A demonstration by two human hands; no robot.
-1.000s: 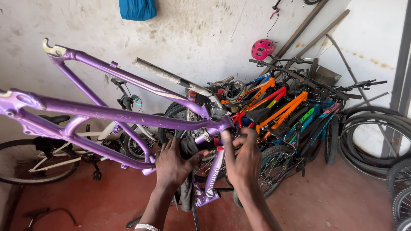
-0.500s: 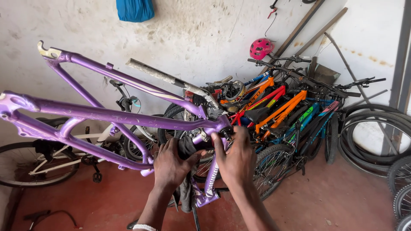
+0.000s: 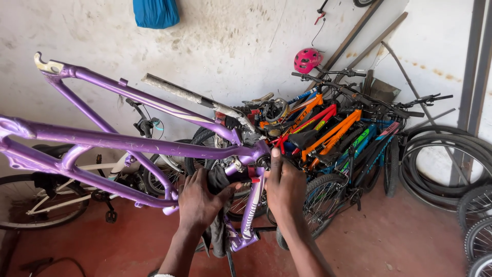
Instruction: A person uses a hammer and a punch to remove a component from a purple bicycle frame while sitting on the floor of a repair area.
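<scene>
A bare purple bicycle frame point(image 3: 128, 141) hangs across the left and middle of the head view, its rear ends pointing up and left. My left hand point(image 3: 201, 202) presses a dark rag point(image 3: 219, 233) against the frame's lower tube near the seat tube. My right hand point(image 3: 284, 187) grips the frame where the tubes meet, fingers wrapped over the junction and index finger pointing up. A dirty grey post point(image 3: 195, 97) sticks out of the frame toward the upper left.
A row of orange, red, blue and green bicycles point(image 3: 333, 128) leans on the white wall, a pink helmet point(image 3: 307, 60) on top. Loose tyres point(image 3: 441, 164) and wheels stand at right. A white bicycle point(image 3: 56, 195) stands left. A blue bag point(image 3: 156, 13) hangs above. The floor is red.
My right hand has slid left along the frame to the tube junction. The frame has shifted slightly left in view. My left hand stays on the rag.
</scene>
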